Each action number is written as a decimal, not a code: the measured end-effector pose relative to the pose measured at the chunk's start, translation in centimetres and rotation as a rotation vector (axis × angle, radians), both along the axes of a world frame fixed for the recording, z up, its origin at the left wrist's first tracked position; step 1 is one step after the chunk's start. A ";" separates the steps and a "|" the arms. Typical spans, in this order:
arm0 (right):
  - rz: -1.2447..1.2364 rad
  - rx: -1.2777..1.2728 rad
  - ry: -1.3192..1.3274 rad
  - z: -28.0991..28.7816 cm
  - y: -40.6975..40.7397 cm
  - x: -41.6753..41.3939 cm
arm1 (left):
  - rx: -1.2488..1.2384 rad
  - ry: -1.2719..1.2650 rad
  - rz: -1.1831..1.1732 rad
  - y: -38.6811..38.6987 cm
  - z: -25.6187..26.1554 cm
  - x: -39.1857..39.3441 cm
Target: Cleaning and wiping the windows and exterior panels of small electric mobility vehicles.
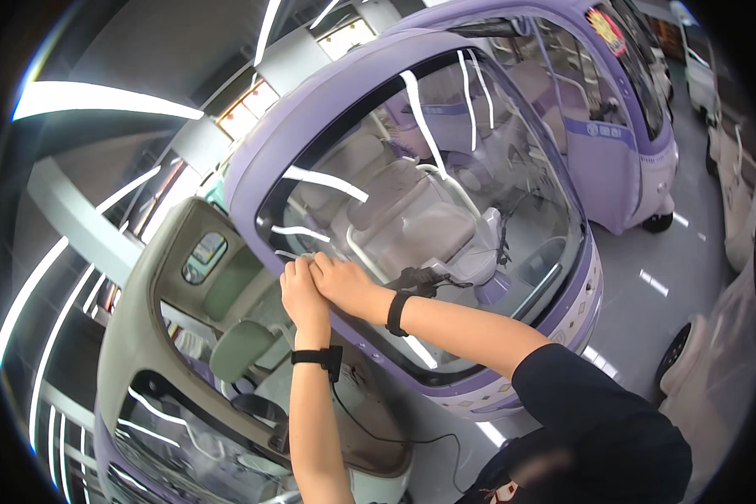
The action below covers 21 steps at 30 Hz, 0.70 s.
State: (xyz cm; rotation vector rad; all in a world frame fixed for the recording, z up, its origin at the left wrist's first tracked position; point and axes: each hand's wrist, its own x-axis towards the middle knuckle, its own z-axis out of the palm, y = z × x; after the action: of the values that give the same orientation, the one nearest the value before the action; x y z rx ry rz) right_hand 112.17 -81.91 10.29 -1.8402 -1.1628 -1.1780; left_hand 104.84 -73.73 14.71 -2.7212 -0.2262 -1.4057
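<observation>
My left hand [303, 295] and my right hand [345, 282] are side by side and touching, in front of the lower left edge of the windshield [428, 220] on a purple three-wheeled vehicle [327, 101]. Fingers of both hands are bent. A small pale bit shows at the fingertips, too little to name, and the palms are hidden. Whether the hands touch the glass or its frame is unclear. A black band with a small device [318, 357] is on my left wrist, a black band [397, 313] on my right. Handlebars [419, 281] and seats show through the glass.
A green and beige vehicle with a green seat [242, 349] stands close on the left. Behind at the right is another purple vehicle [605, 170]; pale vehicles line the far right. A thin black cable [409, 441] hangs from the left wrist device. Grey floor [630, 264] reflects the lights.
</observation>
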 end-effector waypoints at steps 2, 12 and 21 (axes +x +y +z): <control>0.004 0.087 0.033 0.4 -1.9 1.9 | 0.069 0.024 -0.023 -1.9 1.1 1.8; 0.065 0.359 0.370 -0.6 -17.6 13.3 | 0.351 0.153 0.010 -18.5 2.4 17.5; -0.186 0.514 0.462 -11.9 -34.1 24.5 | 0.548 0.391 -0.138 -37.5 -6.4 30.6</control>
State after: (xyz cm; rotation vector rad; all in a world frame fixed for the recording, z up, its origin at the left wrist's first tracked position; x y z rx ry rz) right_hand 136.70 -116.05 -1.57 -1.7046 -0.3908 -0.9590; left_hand 135.44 -111.20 8.33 -2.4916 0.3259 -0.7686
